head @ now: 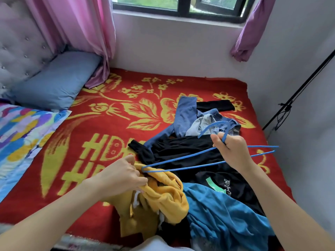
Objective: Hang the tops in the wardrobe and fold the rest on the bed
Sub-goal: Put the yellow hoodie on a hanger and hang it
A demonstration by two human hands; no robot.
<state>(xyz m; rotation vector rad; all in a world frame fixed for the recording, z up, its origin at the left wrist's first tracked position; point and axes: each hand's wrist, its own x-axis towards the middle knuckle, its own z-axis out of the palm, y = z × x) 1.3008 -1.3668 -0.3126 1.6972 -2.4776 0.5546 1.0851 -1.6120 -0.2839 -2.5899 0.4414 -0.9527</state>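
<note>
Nearest, at left: left hand pinching neckline of yellow top, bunched at near edge of bed. Centre: blue hanger, long axis left–right, left tip at that neckline. Right: right hand clasping hanger neck.

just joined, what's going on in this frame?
A person at the bed is putting a top on a hanger. The right hand grips the blue hanger just below its hook. The left hand pinches the yellow top, and the hanger's near tip sits at the fabric there. A black top, blue tee and jeans lie heaped on the red blanket, not yet folded or hung.
</note>
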